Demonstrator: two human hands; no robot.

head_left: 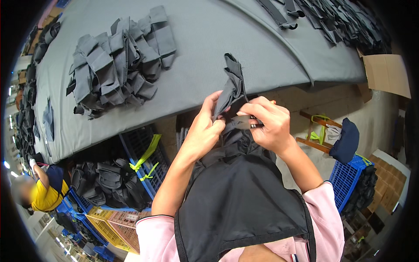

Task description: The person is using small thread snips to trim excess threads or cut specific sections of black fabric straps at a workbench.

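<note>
L hand (pixel 207 131): fingers pinched tight on dk grey fabric strip (pixel 233 79), btwn hands, free end twd 12 o'clock. R hand (pixel 270 121), 3 o'clock of L, fingers curled round sm. bladed tool (pixel 240 122). Grey fabric pile (pixel 118 61) on table (pixel 200 48), 10 o'clock of hands.

Even, bright light, small lamps (pixel 6 164) glaring at left, fisheye-bent edges, black corners
</note>
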